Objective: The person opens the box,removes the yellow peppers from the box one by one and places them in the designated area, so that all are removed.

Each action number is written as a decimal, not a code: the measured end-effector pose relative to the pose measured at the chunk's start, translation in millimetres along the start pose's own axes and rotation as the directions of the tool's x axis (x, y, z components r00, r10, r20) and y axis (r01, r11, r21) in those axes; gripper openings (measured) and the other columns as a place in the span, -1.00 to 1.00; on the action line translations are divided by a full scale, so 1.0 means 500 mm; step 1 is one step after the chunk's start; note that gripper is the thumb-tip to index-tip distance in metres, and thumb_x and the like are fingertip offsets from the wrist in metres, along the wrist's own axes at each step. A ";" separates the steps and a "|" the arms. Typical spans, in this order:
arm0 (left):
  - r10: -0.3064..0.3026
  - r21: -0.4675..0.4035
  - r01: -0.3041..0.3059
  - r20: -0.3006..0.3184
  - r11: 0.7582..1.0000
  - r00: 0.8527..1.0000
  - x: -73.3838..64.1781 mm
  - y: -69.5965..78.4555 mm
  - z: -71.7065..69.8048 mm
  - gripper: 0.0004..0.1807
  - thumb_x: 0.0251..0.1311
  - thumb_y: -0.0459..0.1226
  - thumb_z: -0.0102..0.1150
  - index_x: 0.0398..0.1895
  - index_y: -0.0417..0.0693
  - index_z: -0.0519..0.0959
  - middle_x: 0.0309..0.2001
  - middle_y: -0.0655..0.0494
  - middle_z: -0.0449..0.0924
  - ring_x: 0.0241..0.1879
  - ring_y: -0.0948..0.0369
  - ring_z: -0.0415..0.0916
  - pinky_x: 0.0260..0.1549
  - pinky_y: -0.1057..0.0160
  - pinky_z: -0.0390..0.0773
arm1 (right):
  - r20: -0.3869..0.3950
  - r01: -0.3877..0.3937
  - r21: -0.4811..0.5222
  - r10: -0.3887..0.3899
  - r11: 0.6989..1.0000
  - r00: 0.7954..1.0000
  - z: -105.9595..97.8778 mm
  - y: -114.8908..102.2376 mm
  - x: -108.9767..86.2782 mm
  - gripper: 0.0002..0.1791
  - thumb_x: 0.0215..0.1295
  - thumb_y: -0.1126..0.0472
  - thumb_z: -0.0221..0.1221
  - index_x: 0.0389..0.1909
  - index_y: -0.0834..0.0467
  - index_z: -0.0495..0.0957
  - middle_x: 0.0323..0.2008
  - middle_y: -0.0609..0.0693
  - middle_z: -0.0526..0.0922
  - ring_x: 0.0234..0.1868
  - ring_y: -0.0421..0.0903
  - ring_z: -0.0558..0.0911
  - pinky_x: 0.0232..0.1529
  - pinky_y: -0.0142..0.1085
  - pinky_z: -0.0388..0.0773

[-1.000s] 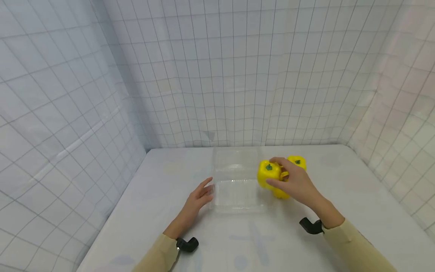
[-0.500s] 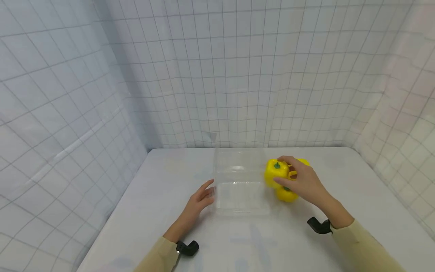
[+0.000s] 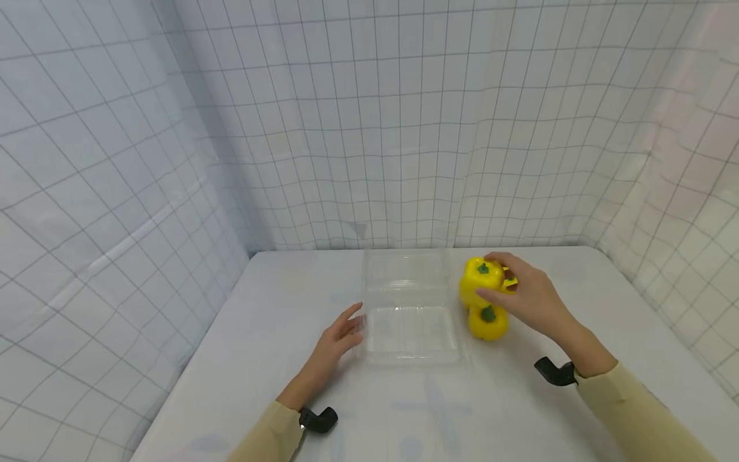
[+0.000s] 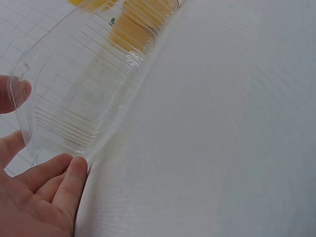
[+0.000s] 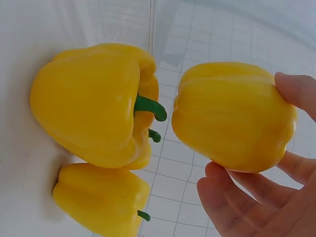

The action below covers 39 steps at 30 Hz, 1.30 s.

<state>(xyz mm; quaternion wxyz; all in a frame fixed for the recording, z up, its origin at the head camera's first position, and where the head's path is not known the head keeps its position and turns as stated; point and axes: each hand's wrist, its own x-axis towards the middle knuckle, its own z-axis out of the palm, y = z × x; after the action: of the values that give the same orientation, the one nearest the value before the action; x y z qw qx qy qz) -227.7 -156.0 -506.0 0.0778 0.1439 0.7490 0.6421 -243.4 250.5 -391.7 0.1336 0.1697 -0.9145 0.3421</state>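
Note:
My right hand [image 3: 534, 292] holds a yellow bell pepper [image 3: 480, 282] between thumb and fingers. In the right wrist view this pepper [image 5: 232, 116] is apart from the others, which stand on the table with green stems up: a large one [image 5: 86, 103], a smaller one [image 5: 101, 197], and another mostly hidden behind, its stem showing. From the head, one pepper [image 3: 488, 323] sits just in front of the held one. At the left end of a clear plastic clamshell box [image 3: 411, 359], my left hand [image 3: 335, 343] rests with spread fingers touching the plastic. Fingers [image 4: 71, 182] press low on its wall.
The box's lid [image 3: 407, 269] lies open behind its base. Both stand on a white table [image 3: 277, 308], left of the peppers. White gridded curtains [image 3: 404, 128] enclose the back and sides. Each wrist carries a black camera mount.
My right hand has moved right and slightly farther back with the bell pepper, uncovering more of the front pepper. The left hand stays at the box's left end.

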 end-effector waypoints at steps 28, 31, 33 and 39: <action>0.004 -0.008 -0.004 0.014 1.000 1.000 0.000 -0.003 -0.001 -0.33 0.46 -0.28 0.05 0.58 0.18 0.14 0.46 -0.17 0.26 0.46 -0.05 0.19 0.37 -0.23 0.17 | -0.060 0.032 -0.107 -0.038 0.994 0.997 -0.061 0.021 -0.021 -0.31 0.24 -0.16 0.36 0.32 0.02 0.43 0.19 0.04 0.56 -0.09 0.04 0.60 -0.12 0.04 0.63; 0.003 -0.012 -0.003 0.012 1.000 1.000 0.001 -0.003 -0.002 -0.33 0.46 -0.28 0.05 0.58 0.21 0.15 0.46 -0.16 0.26 0.46 -0.05 0.19 0.37 -0.22 0.17 | -0.060 0.016 -0.117 -0.024 0.993 0.998 -0.067 0.021 -0.027 -0.30 0.23 -0.17 0.36 0.31 0.03 0.43 0.19 0.05 0.56 -0.10 0.05 0.60 -0.13 0.04 0.62; 0.006 -0.009 -0.006 0.013 1.000 1.000 0.001 -0.004 -0.002 -0.33 0.46 -0.29 0.05 0.58 0.23 0.15 0.46 -0.16 0.26 0.46 -0.05 0.19 0.37 -0.22 0.17 | -0.061 0.000 -0.122 -0.008 0.993 0.998 -0.070 0.022 -0.029 -0.30 0.23 -0.19 0.36 0.31 0.02 0.44 0.19 0.05 0.56 -0.11 0.06 0.61 -0.13 0.03 0.61; 0.013 0.002 -0.013 0.019 1.000 1.000 0.000 -0.005 -0.002 -0.32 0.47 -0.29 0.04 0.59 0.15 0.13 0.47 -0.17 0.25 0.46 -0.06 0.18 0.35 -0.20 0.22 | -0.063 -0.023 -0.131 0.015 0.991 0.998 -0.076 0.031 -0.039 -0.31 0.22 -0.19 0.36 0.31 -0.02 0.43 0.18 0.00 0.57 -0.11 0.03 0.60 -0.12 0.01 0.61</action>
<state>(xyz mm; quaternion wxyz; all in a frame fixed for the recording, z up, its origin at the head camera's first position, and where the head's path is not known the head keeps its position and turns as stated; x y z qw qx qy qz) -228.5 -157.5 -508.2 0.0806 0.1549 0.7481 0.6402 -227.0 291.1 -380.0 0.1695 0.1410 -0.9321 0.2874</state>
